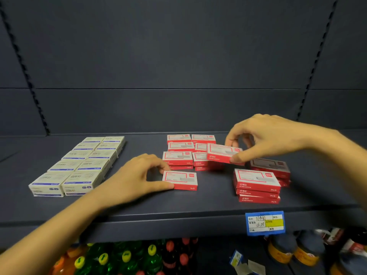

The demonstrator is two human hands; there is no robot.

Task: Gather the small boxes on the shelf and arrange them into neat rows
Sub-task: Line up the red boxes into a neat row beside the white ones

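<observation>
The left hand (pixel 143 175) pinches a single red box (pixel 179 180) at its left end, thumb along the near edge and fingers curled over the far edge. The box lies flat on the shelf (pixel 139 207). Such a low, end-on grip suits nudging the box square rather than carrying it. It sits just ahead of that hand's fingertips and directly in front of the red rows (pixel 178 149), seemingly to begin a new front rank in line with them. The right hand (pixel 264 137) is clamped on a lifted red box (pixel 224 153), thumb on the near side and fingertips over the far side. It holds the box slightly tilted and apparently clear of the shelf, above the right flank of the red rows; I judge it is poised to be set down where that side looks unfinished. Just nearer the person than the right hand stands a front stack (pixel 257 185) of three red boxes. A rear stack (pixel 270 167) sits in shadow beneath that hand's palm, and both are probably piled there as supply for the rows. Well out past the left hand, the white boxes (pixel 79 167) lie in two tidy columns and seem already arranged.
</observation>
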